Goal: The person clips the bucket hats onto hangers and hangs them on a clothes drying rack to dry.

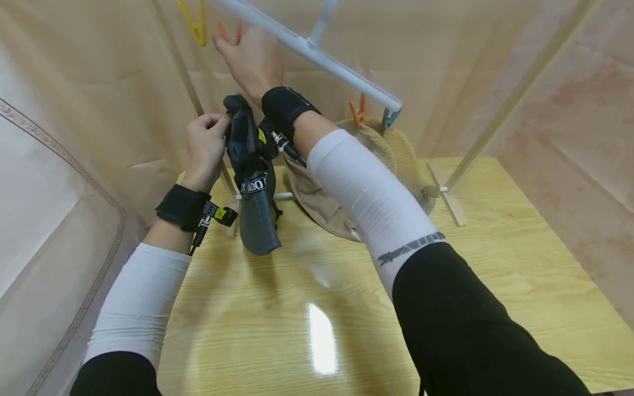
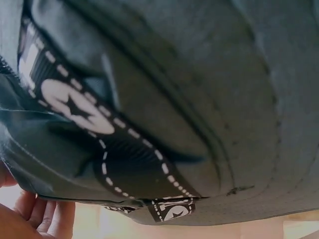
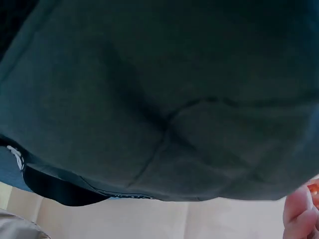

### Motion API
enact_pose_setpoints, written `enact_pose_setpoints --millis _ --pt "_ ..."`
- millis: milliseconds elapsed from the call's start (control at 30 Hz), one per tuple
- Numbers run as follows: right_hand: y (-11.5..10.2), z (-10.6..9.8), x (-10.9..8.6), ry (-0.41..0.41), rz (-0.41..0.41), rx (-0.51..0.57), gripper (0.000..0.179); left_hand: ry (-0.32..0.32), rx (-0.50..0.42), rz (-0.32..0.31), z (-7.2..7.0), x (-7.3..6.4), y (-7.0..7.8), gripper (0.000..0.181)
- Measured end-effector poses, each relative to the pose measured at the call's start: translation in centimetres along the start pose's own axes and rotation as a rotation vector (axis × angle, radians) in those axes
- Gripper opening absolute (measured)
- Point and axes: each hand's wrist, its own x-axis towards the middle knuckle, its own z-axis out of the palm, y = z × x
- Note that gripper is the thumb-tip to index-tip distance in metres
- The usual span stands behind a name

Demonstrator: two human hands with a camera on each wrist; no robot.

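Note:
A dark grey cap (image 1: 245, 143) with a lettered band hangs crown up, its brim (image 1: 258, 228) pointing down over the table. My left hand (image 1: 205, 146) pinches the upper left edge of the cap's crown between thumb and fingers. The left wrist view shows the star-printed band (image 2: 77, 107) close up, fingers (image 2: 37, 214) at the fabric's lower edge. Above the cap, my right hand (image 1: 257, 60) grips an orange clothespin (image 1: 229, 34); its jaws are hidden behind the hand. In the right wrist view, the cap's cloth (image 3: 164, 99) covers most of the picture.
A white rack bar (image 1: 317, 52) slants across the top. From its right end hangs a tan sun hat (image 1: 317, 192) by another orange clothespin (image 1: 358, 113). A yellow clothespin (image 1: 197, 25) hangs at upper left. Wooden posts (image 1: 515, 99) stand on the table (image 1: 376, 330).

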Motion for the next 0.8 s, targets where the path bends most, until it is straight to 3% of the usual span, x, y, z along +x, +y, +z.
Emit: enact_pose_setpoints --millis 167,267,367,600,700,800 --pt "-0.7 -0.6 0.0 0.05 -0.046 0.009 0.023 0.006 -0.002 0.055 0.2 -0.1 0.8 0.023" --pt "-1.3 -0.8 0.0 0.03 -0.025 0.012 0.025 0.024 0.018 0.072 0.3 -0.3 1.2 0.024" --pt "-1.6 -0.6 -0.1 0.006 0.0 0.014 0.04 0.038 0.019 0.078 0.1 -0.5 1.1 0.023" --pt "-2.0 0.9 0.0 -0.014 -0.017 -0.045 0.049 0.077 0.035 0.076 -1.1 -1.4 0.6 0.016" --pt "-1.9 0.7 0.0 -0.027 -0.018 -0.065 0.049 0.1 0.139 0.136 -0.9 -1.4 0.5 0.015" --pt "-1.6 -0.2 -0.1 -0.047 -0.035 -0.046 0.033 0.118 0.283 0.202 -0.2 -1.4 0.4 0.019"
